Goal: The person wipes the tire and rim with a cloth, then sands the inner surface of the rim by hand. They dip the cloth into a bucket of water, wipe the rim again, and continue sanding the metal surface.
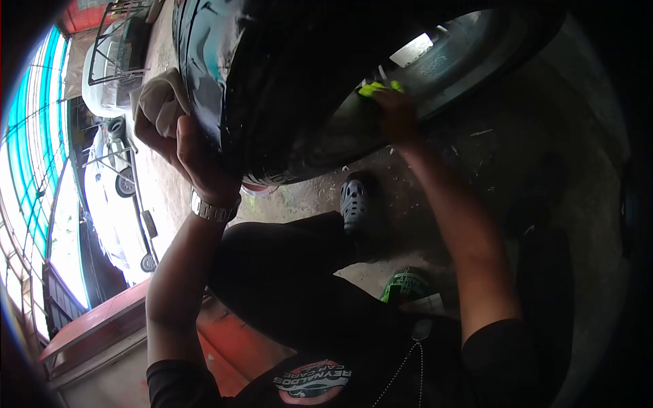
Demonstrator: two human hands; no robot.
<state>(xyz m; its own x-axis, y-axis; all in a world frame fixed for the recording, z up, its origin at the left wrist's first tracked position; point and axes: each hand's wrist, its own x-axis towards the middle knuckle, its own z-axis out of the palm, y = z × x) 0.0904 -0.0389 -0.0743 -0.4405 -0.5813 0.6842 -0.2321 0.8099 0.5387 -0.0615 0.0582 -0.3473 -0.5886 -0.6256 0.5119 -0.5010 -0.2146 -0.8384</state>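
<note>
A large black tire stands upright before me, its tread glossy and wet-looking. My left hand, with a metal watch on the wrist, presses a beige cloth against the tire's left edge. On the tire's sidewall, near the grey wheel rim, my right hand grips a bright yellow-green tool; what kind of tool it is stays hidden by the fingers.
My dark-trousered legs and a grey perforated clog rest on the dirty concrete floor. A green-and-black can or cap lies by my knee. White vehicles are parked at the left, beyond a red ledge.
</note>
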